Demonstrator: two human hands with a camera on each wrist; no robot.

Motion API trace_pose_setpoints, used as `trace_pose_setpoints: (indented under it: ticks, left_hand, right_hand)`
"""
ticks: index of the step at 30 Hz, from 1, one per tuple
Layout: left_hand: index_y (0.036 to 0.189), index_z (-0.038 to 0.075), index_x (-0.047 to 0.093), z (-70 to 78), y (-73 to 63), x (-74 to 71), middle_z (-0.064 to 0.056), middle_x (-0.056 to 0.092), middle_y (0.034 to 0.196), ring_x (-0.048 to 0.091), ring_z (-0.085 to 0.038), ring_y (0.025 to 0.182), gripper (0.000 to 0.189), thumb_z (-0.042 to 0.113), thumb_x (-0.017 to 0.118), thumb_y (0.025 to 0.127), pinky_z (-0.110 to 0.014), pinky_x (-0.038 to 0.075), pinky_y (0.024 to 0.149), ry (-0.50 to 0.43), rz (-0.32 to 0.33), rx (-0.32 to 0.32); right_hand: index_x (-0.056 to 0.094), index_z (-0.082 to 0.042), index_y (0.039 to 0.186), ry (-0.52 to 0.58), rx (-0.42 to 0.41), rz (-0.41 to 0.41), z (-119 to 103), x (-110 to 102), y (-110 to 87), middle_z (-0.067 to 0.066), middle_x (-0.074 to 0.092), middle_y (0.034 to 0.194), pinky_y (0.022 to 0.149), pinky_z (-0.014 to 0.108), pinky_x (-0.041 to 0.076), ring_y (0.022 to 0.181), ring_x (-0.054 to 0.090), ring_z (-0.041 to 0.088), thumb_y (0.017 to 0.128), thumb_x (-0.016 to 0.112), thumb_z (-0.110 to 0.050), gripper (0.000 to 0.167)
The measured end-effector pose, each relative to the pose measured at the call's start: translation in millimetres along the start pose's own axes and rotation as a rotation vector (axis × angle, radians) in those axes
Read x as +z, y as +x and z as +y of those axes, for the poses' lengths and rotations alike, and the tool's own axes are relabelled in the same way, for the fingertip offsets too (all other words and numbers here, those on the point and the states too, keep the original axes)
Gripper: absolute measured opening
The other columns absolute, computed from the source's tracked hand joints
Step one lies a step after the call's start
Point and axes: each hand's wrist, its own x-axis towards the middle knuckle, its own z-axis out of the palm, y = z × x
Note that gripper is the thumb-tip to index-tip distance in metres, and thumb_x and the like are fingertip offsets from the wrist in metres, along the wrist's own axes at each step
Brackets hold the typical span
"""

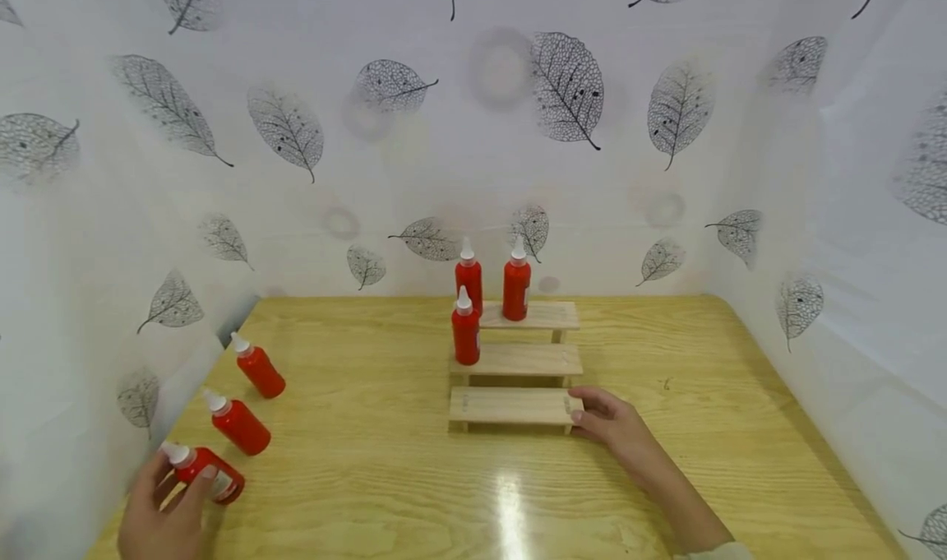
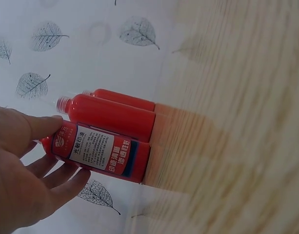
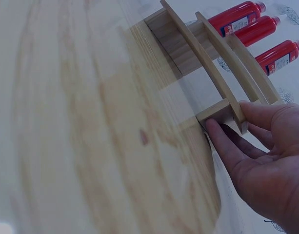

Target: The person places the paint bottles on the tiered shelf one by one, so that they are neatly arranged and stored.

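At the front left, my left hand (image 1: 164, 511) grips a red squeeze bottle (image 1: 196, 463) with a white pointed cap. In the left wrist view, thumb and fingers lie on either side of the labelled bottle (image 2: 98, 151), whose base is on the table. My right hand (image 1: 617, 427) holds the right end of the lowest step of a three-tier wooden stand (image 1: 510, 405). The right wrist view shows its thumb at the board and a finger against the support under it. Two red bottles (image 1: 517, 290) stand on the top tier, and another bottle (image 1: 466, 336) on the left of the middle tier.
Two more red bottles, one nearer (image 1: 242, 427) and one farther (image 1: 261, 371), stand in a row beyond the left hand. The wood-grain table (image 1: 355, 478) is bordered at back and sides by a white leaf-print sheet (image 1: 444, 157).
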Motion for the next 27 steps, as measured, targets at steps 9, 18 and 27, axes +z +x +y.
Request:
trace_pose_setpoints:
  ticks: [9,18,27]
  left_hand:
    - [0.158,0.039,0.029,2.9,-2.9,2.1,0.001,0.029,0.166,0.035,-0.032,0.148,0.072,0.04,0.066,0.096,-0.041,0.035,0.116,-0.021,0.035,0.038]
    - [0.156,0.032,0.037,22.6,-17.5,16.7,-0.004,0.041,0.16,0.045,-0.028,0.14,0.069,0.04,0.067,0.095,-0.024,0.041,0.109,0.027,0.016,0.164]
    - [0.147,0.022,0.049,46.3,-44.5,39.1,-0.002,0.057,0.137,0.053,0.0,0.113,0.06,0.027,0.074,0.093,0.001,0.044,0.086,0.075,-0.098,0.446]
  right_hand:
    - [0.045,-0.002,0.148,-0.012,-0.006,-0.005,-2,0,-0.4,0.022,0.043,0.15,0.098,0.032,0.056,0.124,0.057,0.027,0.097,0.068,-0.024,0.059]
    - [0.046,-0.004,0.148,-0.014,-0.001,0.001,-2,0,-2.0,0.021,0.042,0.151,0.099,0.032,0.056,0.129,0.054,0.031,0.097,0.069,-0.025,0.06]
    - [0.046,-0.003,0.148,-0.005,-0.003,0.004,-2,1,-1.5,0.021,0.042,0.151,0.098,0.032,0.056,0.128,0.055,0.03,0.097,0.069,-0.023,0.059]
